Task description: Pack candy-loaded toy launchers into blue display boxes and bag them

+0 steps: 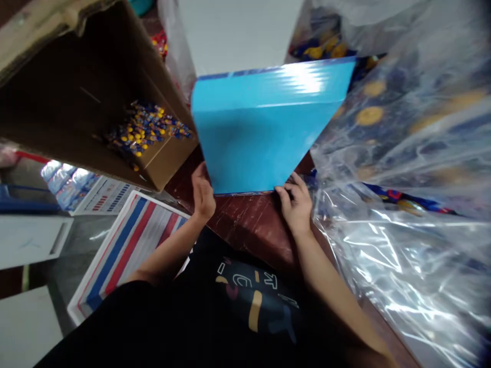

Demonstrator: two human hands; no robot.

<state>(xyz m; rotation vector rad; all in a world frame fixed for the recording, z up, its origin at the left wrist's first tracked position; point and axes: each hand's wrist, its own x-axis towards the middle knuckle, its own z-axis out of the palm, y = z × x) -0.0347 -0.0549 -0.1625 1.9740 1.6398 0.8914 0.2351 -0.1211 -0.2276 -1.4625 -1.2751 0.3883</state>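
Left hand (203,198) open beside the blue box (257,148), right hand (298,205) curled at its corner, grip unclear, toward the tabletop's (249,222) near edge; box-edge print's blurred!

Box on the tabletop, between carton and plastic sheeting.
The box (261,138) stands on the tabletop (249,220) before the person, the left hand (203,194) at its near left corner, the right hand (297,202) at its near right; left of it is the carton (171,161) with small wrapped pieces (140,130) inside, right of it the plastic sheeting (383,245), behind it a panel (241,30).
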